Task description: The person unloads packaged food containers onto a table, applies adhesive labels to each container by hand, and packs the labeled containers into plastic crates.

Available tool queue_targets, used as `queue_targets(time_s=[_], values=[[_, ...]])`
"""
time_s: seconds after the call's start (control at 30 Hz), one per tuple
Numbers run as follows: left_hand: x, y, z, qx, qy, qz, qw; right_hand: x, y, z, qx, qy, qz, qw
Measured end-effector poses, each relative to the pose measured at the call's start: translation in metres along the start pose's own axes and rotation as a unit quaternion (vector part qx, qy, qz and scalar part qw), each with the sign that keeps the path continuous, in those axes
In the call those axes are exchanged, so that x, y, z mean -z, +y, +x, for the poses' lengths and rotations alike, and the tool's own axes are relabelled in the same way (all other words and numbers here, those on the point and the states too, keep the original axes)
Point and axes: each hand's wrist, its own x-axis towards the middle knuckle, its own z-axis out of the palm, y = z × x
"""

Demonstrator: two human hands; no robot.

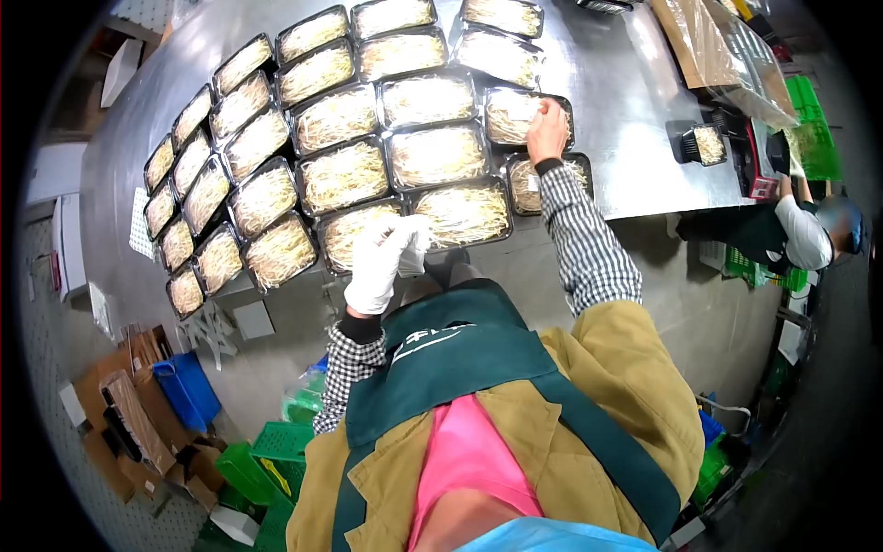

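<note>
Black trays of pale bean sprouts (345,175) under clear film stand in rows on the metal table. My right hand (548,132), bare, is over a sprout tray (509,117) in the right column, its bent fingertips together at the film. Whatever they pinch is too small to make out. Just nearer to me, another sprout tray (563,173) has a small pale square on its film. My left hand (377,267), in a white glove, is closed at the near table edge, pinching a thin white paper strip (414,248). Partly behind that hand is a sprout tray (349,232).
The steel table (625,120) extends right, where a small filled tray (708,144) sits near a cardboard box (704,46). A co-worker (800,230) stands at the right end. Green crates (283,451), a blue crate (187,391) and cardboard (138,423) are on the floor at left.
</note>
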Motion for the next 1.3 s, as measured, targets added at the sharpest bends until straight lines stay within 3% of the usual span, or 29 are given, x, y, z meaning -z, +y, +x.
queue_targets(time_s=[0.03, 0.07, 0.1, 0.13, 0.17, 0.2, 0.23, 0.27, 0.3, 0.33, 0.37, 0.4, 0.47, 0.57, 0.67, 0.77, 0.83, 0.87, 0.9, 0.93, 1.0, 1.07, 1.1, 1.13, 1.17, 1.2, 1.27, 1.3], values=[[-0.001, -0.003, 0.005, -0.025, 0.013, -0.012, 1.000, -0.005, -0.004, -0.011, -0.033, -0.021, 0.068, 0.997], [-0.003, -0.008, 0.010, -0.048, 0.027, -0.024, 0.998, 0.025, -0.048, -0.025, -0.152, -0.212, 0.170, 0.950], [-0.006, -0.016, 0.018, -0.059, 0.094, 0.023, 0.994, 0.054, -0.100, -0.048, -0.258, -0.312, 0.392, 0.826], [-0.012, -0.004, 0.021, -0.170, 0.121, 0.188, 0.960, 0.067, -0.114, -0.069, -0.174, -0.460, 0.453, 0.744], [-0.014, -0.010, 0.030, -0.171, 0.119, 0.181, 0.961, 0.085, -0.143, -0.088, -0.200, -0.497, 0.500, 0.680], [-0.015, -0.016, 0.039, -0.173, 0.118, 0.172, 0.963, 0.110, -0.172, -0.089, -0.228, -0.510, 0.474, 0.681], [-0.013, -0.010, 0.042, -0.081, 0.060, 0.126, 0.987, 0.110, -0.170, -0.084, -0.215, -0.475, 0.477, 0.707], [-0.018, -0.006, 0.042, -0.065, 0.017, 0.071, 0.995, 0.110, -0.166, -0.077, -0.203, -0.441, 0.479, 0.731], [-0.024, -0.001, 0.041, -0.050, -0.025, 0.018, 0.998, 0.101, -0.153, -0.060, -0.151, -0.399, 0.466, 0.775], [-0.029, 0.005, 0.042, -0.034, -0.066, -0.034, 0.997, 0.072, -0.119, -0.039, -0.106, -0.353, 0.346, 0.863], [-0.025, 0.006, 0.047, 0.004, -0.115, -0.010, 0.993, 0.062, -0.111, -0.004, -0.127, -0.299, 0.351, 0.878], [-0.031, 0.016, 0.044, 0.051, -0.098, -0.052, 0.993, 0.028, -0.077, 0.030, -0.059, -0.205, 0.316, 0.924], [-0.039, 0.030, 0.043, 0.037, -0.053, -0.068, 0.996, -0.022, -0.040, 0.091, -0.055, -0.129, 0.119, 0.983], [-0.034, 0.035, 0.049, 0.004, -0.025, -0.016, 1.000, -0.083, -0.030, 0.130, -0.041, -0.079, -0.023, 0.996], [-0.026, 0.029, 0.057, 0.013, -0.001, 0.061, 0.998, -0.103, -0.030, 0.124, 0.047, -0.041, -0.168, 0.984], [-0.036, 0.029, 0.071, 0.038, 0.060, 0.004, 0.997, -0.099, -0.019, 0.123, 0.059, -0.014, -0.086, 0.994], [-0.048, 0.020, 0.085, -0.017, 0.128, 0.023, 0.991, -0.082, -0.028, 0.121, 0.075, -0.020, 0.015, 0.997], [-0.050, 0.012, 0.095, -0.054, 0.158, 0.021, 0.986, -0.063, -0.047, 0.113, 0.003, -0.192, 0.066, 0.979], [-0.047, 0.000, 0.106, -0.059, 0.203, 0.071, 0.975, -0.015, -0.092, 0.095, -0.137, -0.364, 0.293, 0.874], [-0.047, -0.003, 0.113, -0.072, 0.209, 0.113, 0.969, -0.022, -0.083, 0.062, -0.029, -0.441, 0.392, 0.807], [-0.047, -0.002, 0.127, -0.100, 0.217, 0.196, 0.951, 0.040, -0.131, 0.041, -0.107, -0.634, 0.397, 0.654], [-0.055, 0.005, 0.129, -0.057, 0.179, 0.094, 0.978, 0.032, -0.117, 0.047, -0.179, -0.600, 0.388, 0.676], [-0.059, 0.011, 0.126, -0.034, 0.153, 0.032, 0.987, 0.003, -0.093, 0.062, -0.052, -0.462, 0.363, 0.808], [-0.062, 0.014, 0.123, -0.010, 0.126, -0.029, 0.992, -0.006, -0.088, 0.098, -0.099, -0.401, 0.340, 0.845], [-0.051, 0.007, 0.118, 0.010, 0.075, -0.010, 0.997, -0.047, -0.060, 0.135, -0.055, -0.295, 0.293, 0.908], [-0.058, 0.019, 0.110, 0.019, 0.075, -0.051, 0.996, -0.067, -0.048, 0.175, -0.053, -0.244, 0.219, 0.943], [-0.059, 0.030, 0.100, 0.051, 0.100, -0.036, 0.993, -0.118, -0.025, 0.233, 0.038, -0.096, 0.064, 0.993], [-0.048, 0.015, 0.095, 0.015, 0.094, -0.055, 0.994, -0.134, -0.025, 0.249, 0.022, -0.096, -0.024, 0.995]])
